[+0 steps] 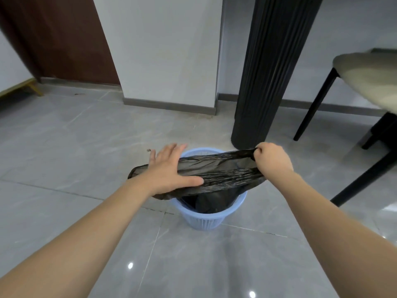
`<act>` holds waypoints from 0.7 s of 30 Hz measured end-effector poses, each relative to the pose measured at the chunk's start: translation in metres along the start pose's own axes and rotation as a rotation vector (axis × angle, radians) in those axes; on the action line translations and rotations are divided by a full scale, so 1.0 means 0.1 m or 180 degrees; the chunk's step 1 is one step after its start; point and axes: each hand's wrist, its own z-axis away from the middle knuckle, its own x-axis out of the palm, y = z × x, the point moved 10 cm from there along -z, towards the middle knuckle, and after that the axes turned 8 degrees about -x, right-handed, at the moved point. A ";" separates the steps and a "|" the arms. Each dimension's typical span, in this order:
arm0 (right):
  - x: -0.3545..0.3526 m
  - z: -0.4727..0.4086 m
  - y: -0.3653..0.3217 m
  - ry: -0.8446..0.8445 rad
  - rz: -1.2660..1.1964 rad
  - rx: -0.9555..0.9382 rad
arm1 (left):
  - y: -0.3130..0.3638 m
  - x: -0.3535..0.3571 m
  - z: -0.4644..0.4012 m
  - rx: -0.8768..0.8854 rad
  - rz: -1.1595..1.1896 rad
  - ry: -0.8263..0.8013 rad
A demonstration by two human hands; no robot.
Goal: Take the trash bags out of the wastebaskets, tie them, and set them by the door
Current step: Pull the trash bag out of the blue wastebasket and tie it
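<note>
A light blue mesh wastebasket [206,220] stands on the grey tiled floor in the middle of the view. A black trash bag [223,171] hangs in it, its top pulled up and stretched flat across the rim. My right hand [271,159] grips the bag's right end in a fist. My left hand [171,168] lies flat on the bag's left part with straight, spread fingers. The bag's lower part stays inside the basket.
A black fluted table pedestal [264,82] rises just behind the basket. A cushioned chair [369,78] with black legs stands at the right. A white wall corner [167,61] and a brown door [58,37] lie beyond.
</note>
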 end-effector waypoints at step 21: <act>0.67 0.42 -0.26 -0.1716 0.1367 -0.0163 | -0.56 0.36 -0.07 -0.1524 -0.1141 -0.0192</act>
